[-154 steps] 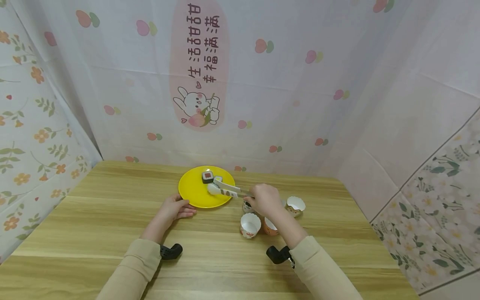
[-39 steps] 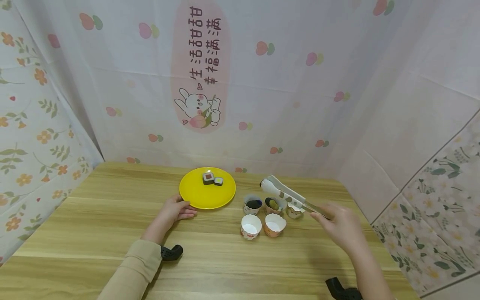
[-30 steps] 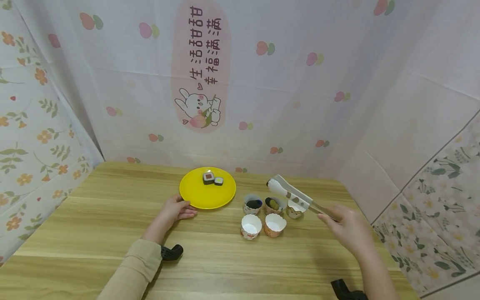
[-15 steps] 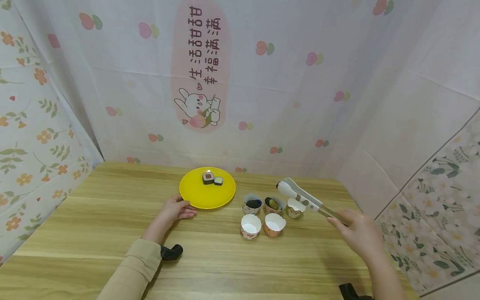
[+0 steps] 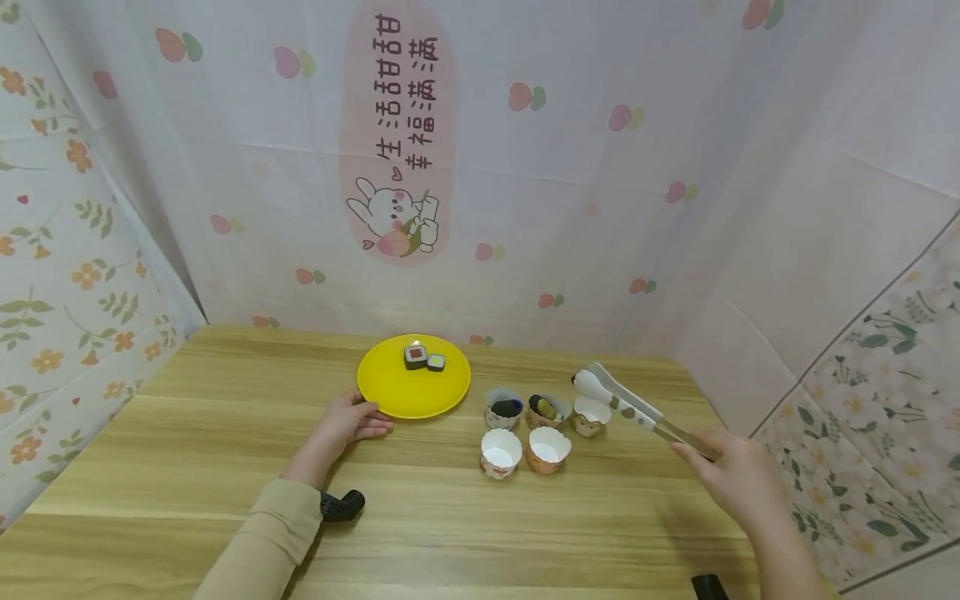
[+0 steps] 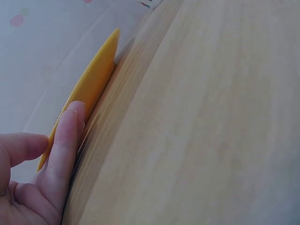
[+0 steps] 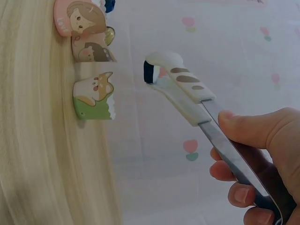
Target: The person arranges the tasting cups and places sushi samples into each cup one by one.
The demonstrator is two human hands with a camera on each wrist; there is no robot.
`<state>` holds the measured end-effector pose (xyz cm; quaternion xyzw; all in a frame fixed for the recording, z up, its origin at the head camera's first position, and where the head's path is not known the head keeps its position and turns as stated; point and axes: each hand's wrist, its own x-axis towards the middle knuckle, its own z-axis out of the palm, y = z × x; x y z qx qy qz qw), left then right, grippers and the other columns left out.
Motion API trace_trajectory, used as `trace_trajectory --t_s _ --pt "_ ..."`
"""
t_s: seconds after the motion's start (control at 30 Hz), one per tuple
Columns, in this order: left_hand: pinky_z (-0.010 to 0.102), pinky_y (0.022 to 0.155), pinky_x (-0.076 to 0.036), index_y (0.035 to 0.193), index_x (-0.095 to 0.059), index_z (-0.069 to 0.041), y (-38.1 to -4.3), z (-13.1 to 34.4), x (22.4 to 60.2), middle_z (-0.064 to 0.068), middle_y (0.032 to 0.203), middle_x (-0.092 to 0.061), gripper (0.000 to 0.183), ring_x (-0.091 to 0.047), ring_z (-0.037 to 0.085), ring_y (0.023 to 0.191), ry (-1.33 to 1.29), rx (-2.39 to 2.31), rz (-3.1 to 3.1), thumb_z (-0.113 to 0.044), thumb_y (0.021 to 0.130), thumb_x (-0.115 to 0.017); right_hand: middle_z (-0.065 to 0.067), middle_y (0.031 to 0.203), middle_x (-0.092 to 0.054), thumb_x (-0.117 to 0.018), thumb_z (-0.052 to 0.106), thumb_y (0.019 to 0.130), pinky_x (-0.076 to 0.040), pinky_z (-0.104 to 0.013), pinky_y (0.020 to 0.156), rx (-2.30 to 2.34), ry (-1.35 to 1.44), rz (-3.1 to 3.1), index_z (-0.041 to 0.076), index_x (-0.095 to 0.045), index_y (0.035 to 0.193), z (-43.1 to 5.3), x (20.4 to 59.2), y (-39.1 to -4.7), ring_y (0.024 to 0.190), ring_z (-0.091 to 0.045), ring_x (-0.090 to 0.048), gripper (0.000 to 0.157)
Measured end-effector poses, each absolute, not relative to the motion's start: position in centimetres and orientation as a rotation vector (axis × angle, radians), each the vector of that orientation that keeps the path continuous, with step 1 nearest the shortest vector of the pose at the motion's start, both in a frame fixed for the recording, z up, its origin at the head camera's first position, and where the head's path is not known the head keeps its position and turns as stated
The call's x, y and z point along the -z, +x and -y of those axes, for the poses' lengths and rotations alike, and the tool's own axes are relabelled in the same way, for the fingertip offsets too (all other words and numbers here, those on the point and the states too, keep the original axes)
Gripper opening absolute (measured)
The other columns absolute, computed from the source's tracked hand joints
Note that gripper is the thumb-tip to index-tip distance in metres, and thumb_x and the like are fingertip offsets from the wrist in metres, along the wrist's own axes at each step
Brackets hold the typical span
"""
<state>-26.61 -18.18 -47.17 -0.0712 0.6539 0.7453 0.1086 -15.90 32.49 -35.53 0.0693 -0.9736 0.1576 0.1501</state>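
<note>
My left hand pinches the near left rim of a round yellow plate; in the left wrist view its thumb lies on one face and straight fingers support the other. Two toy sushi rolls sit side by side on the plate, a larger one with a red centre and a smaller one with a yellow centre. My right hand grips metal tongs with white paw-shaped tips. Between those tips is a small dark-and-white piece, held above the rightmost paper cup.
Left of that cup stand a cup with dark pieces and another with dark and olive pieces. In front are two more paper cups, one white and one orange. A patterned curtain hangs behind the wooden table.
The tongs were at the smaller roll on the plate; that roll now lies free there. The right hand has since carried the tongs rightward over the cups, drifting right and nearer. The left hand stays.
</note>
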Motion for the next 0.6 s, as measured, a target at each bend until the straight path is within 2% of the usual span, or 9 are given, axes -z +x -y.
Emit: trace_trajectory --t_s 0.27,0.6 --pt "0.033 0.069 -0.059 0.136 -0.028 0.014 -26.5 18.2 47.2 0.016 0.085 -0.064 0.041 -0.069 0.023 0.072 -0.191 -2.198 -1.923 -0.003 0.101 -0.04 -0.025 0.099 -0.067 -0.068 0.034 0.09 -0.055 -0.052 0.06 -0.434 0.213 2.789 -0.006 -0.07 0.103 -33.2 36.1 -15.9 0.08 -0.042 -0.065 0.043" --pt "0.033 0.069 -0.059 0.133 -0.031 0.015 -26.3 18.0 47.0 0.017 0.084 -0.065 0.038 -0.069 0.023 0.072 -0.187 -2.187 -1.962 -0.002 0.101 -0.04 -0.027 0.1 -0.066 -0.066 0.041 0.089 -0.052 -0.043 0.05 -0.339 0.172 2.858 -0.007 -0.069 0.105 -34.0 36.6 -16.1 0.074 -0.04 -0.066 0.05"
